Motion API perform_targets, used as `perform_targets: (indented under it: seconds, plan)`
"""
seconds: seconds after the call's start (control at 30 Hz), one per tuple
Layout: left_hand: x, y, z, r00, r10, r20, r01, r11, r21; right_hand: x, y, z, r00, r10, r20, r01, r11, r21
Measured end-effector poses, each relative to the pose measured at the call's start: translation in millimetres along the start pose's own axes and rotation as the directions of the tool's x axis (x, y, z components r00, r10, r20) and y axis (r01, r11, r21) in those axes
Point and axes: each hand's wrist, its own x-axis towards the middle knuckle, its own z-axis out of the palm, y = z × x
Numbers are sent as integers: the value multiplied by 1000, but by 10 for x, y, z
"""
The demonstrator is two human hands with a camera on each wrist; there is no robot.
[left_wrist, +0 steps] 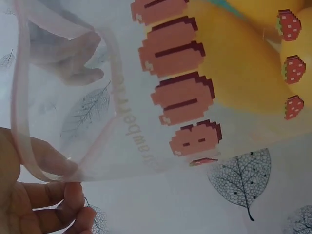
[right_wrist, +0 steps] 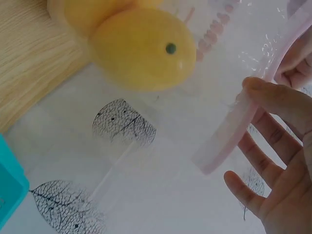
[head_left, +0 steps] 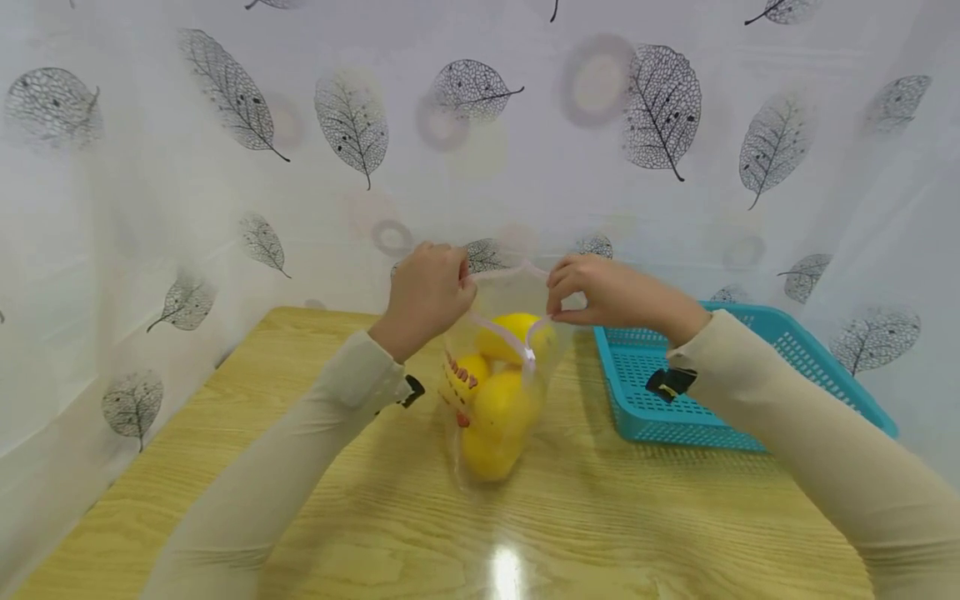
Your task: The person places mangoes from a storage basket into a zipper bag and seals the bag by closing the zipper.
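Observation:
A clear zip bag with pink edging and red printing hangs above the wooden table, its mouth spread apart. Inside lie several smooth yellow fruits; one fruit shows a green stem spot in the right wrist view. My left hand pinches the left side of the bag's mouth between thumb and fingers. On the opposite side, my right hand pinches the pink rim, its other fingers spread. Strawberry pictures and pixel-style lettering show on the bag in the left wrist view.
A blue perforated plastic basket stands on the table at the right, partly under my right forearm. Behind the table hangs a whitish sheet printed with dark leaves.

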Motion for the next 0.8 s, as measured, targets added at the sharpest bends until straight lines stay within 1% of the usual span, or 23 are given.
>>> perform_targets:
  seconds: [0.2, 0.27, 0.37, 0.47, 0.53, 0.6, 0.7, 0.8]
  plan:
    - [82, 22, -90, 1000, 1, -22, -1, 1000, 16, 149, -120, 67, 993, -81, -82, 81, 997, -12]
    - [96, 27, -108, 1000, 9, -15, -8, 1000, 22, 184, -161, 104, 989, -97, -107, 97, 995, -7]
    - [86, 28, -100, 999, 12, 38, -12, 1000, 7, 204, -223, 171, 986, -103, -130, 102, 995, -16]
    - [52, 14, -60, 996, 23, 87, -18, 998, -60, 206, -259, 237, 983, -101, -151, 97, 995, -33]
    - [25, 2, -31, 992, 30, 121, -15, 992, -128, 205, -273, 265, 980, -96, -174, 90, 995, -39]
    - [2, -4, -10, 986, 42, 159, -12, 983, -186, 210, -270, 288, 975, -94, -201, 88, 995, -38]
    - [-33, -7, 3, 972, 53, 229, 7, 968, -251, 215, -272, 302, 968, -92, -235, 88, 996, -26]
    - [-72, -25, -2, 965, 49, 258, 26, 960, -279, 221, -273, 307, 963, -82, -256, 84, 996, -6]
